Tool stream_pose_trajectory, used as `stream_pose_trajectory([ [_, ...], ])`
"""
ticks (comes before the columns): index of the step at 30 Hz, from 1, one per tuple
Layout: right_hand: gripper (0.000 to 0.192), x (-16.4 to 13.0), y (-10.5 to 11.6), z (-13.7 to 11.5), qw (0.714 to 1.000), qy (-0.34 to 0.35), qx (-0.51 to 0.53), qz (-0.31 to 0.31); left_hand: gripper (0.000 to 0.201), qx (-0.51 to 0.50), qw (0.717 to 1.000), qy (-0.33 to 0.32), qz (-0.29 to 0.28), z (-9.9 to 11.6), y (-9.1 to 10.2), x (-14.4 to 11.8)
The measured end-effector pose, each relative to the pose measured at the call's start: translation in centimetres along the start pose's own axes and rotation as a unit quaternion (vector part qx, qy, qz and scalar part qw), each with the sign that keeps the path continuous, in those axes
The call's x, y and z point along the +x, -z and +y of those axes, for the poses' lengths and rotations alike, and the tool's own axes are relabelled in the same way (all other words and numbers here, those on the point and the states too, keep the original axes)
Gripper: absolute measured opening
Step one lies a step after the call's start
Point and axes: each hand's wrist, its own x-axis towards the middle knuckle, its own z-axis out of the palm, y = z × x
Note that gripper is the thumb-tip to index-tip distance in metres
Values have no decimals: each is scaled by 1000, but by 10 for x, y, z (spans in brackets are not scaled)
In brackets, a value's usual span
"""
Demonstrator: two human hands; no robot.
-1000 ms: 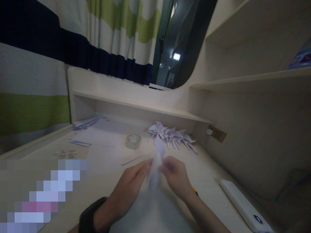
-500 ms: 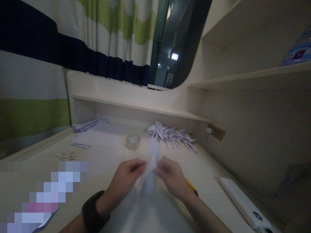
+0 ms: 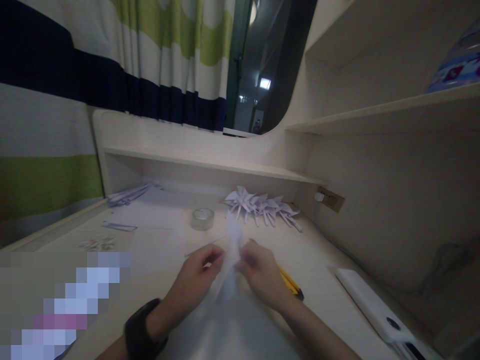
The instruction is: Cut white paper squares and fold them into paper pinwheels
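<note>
Between my hands stands a folded piece of white paper point(image 3: 233, 237), blurred and upright above the desk. My left hand point(image 3: 200, 267) pinches it from the left side, thumb and forefinger together, a dark band around that wrist. From the right, my right hand point(image 3: 260, 270) is closed on the paper, its fingers partly hidden behind it. A thin stick-like strip point(image 3: 202, 246) lies just beyond my left hand. Partly covered by my right forearm is a yellow-and-black tool point(image 3: 290, 282). Several white paper pinwheels point(image 3: 258, 205) lie in a row beyond my hands.
A roll of clear tape point(image 3: 202, 220) sits on the desk behind the hands. White sheets point(image 3: 150, 210) and folded strips lie at back left, near small pale pieces point(image 3: 98, 244). At right are a white oblong device point(image 3: 369, 302) and a wall socket point(image 3: 332, 199).
The view has shifted slightly, so the scene sits a little further left. Both hands keep hold of the paper, which leans slightly differently. More of the yellow-and-black tool shows.
</note>
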Motion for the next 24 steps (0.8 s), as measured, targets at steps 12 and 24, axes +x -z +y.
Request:
stream_pose_trajectory([
  [12,9,-1,-2,-2,999,16,29,-14,9,-107,994,27,-17,3,2,-1],
  [24,8,-3,6,-2,978,182,20,104,19,-340,914,197,-99,12,12,-5],
])
